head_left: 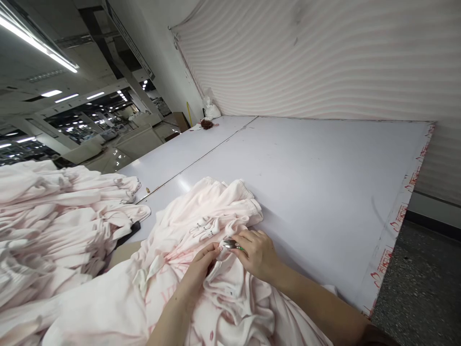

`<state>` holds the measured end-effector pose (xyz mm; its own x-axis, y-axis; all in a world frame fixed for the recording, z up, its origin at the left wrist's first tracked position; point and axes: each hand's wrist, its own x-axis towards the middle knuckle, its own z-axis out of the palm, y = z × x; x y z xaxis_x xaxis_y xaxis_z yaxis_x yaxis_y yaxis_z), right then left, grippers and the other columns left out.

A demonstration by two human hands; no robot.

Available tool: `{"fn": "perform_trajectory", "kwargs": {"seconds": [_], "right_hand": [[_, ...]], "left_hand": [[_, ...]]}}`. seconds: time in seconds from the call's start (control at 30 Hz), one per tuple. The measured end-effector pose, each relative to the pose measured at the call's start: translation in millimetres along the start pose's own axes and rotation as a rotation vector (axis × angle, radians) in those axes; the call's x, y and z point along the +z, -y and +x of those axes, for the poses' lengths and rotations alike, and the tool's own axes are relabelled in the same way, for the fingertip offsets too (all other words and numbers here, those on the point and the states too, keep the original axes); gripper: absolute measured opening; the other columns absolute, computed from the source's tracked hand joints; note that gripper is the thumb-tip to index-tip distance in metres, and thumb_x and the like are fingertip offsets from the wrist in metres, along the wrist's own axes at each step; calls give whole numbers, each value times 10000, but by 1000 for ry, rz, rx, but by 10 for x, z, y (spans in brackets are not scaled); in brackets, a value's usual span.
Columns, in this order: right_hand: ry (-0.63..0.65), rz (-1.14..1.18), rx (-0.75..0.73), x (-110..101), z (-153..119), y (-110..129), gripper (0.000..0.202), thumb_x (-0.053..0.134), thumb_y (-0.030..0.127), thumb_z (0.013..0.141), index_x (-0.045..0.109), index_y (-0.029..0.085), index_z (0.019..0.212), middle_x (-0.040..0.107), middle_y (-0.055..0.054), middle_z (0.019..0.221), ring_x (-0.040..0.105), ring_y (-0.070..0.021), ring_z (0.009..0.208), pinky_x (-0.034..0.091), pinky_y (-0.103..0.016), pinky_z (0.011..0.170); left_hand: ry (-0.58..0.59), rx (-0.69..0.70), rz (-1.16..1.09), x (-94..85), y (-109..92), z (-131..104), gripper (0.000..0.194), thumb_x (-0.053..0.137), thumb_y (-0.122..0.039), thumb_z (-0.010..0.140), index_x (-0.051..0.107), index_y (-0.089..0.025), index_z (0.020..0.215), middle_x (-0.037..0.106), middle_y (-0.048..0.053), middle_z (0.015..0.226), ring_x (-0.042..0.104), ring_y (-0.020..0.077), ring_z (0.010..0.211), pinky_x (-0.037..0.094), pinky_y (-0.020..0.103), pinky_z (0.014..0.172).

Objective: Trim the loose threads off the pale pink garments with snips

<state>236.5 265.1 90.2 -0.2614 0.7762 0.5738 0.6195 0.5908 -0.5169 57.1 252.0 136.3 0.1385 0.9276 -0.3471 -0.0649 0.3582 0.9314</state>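
A pale pink garment (216,206) lies bunched on the white table in front of me, with pink print on part of it. My left hand (205,259) pinches a fold of its cloth between thumb and fingers. Just to the right, my right hand (257,252) is closed around small thread snips (231,244) with metal blades and a bit of green. The blades point left and meet the cloth close to my left fingertips. Whether a thread lies between them is too small to tell.
A large heap of similar pink garments (54,216) covers the left side. Under it shows a dark flat object (127,234). The table (317,182) has red-printed tape (392,226) along its right edge. A plastic bag (212,109) and a reddish-brown bundle (206,124) sit at its far end.
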Motion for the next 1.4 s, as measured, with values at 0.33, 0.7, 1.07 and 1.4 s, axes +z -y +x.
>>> {"fn": "perform_trajectory", "kwargs": {"seconds": [0.33, 0.7, 1.07, 1.4], "right_hand": [[-21, 360, 107, 5, 50, -77, 187, 656, 331, 884, 723, 246, 1037, 702, -29, 919, 666, -165, 804, 482, -247, 701], [27, 140, 20, 2, 61, -32, 168, 644, 283, 892, 719, 245, 1037, 711, -27, 916, 658, -178, 812, 441, -271, 693], [63, 435, 186, -16, 33, -92, 182, 675, 295, 845, 741, 258, 1011, 698, -25, 894, 664, -173, 815, 496, -261, 719], [182, 716, 233, -16, -36, -112, 61, 625, 212, 833, 671, 177, 813, 629, 13, 741, 580, -145, 704, 440, -238, 643]], "left_hand": [[-27, -17, -36, -13, 5, 1, 307, 777, -398, 638, 576, -176, 702, 572, -41, 626, 519, 114, 579, 368, 218, 560], [14, -46, -57, -27, -3, 0, 280, 788, -370, 633, 613, -163, 706, 595, -27, 630, 526, 112, 581, 366, 209, 545], [53, -25, -59, -56, 40, -9, 342, 611, -447, 694, 681, -148, 844, 622, 29, 665, 538, 152, 568, 402, 261, 553], [-325, 863, 933, -24, 502, -127, 43, 560, -214, 835, 586, -233, 807, 580, 13, 725, 545, 154, 633, 412, 258, 587]]}}
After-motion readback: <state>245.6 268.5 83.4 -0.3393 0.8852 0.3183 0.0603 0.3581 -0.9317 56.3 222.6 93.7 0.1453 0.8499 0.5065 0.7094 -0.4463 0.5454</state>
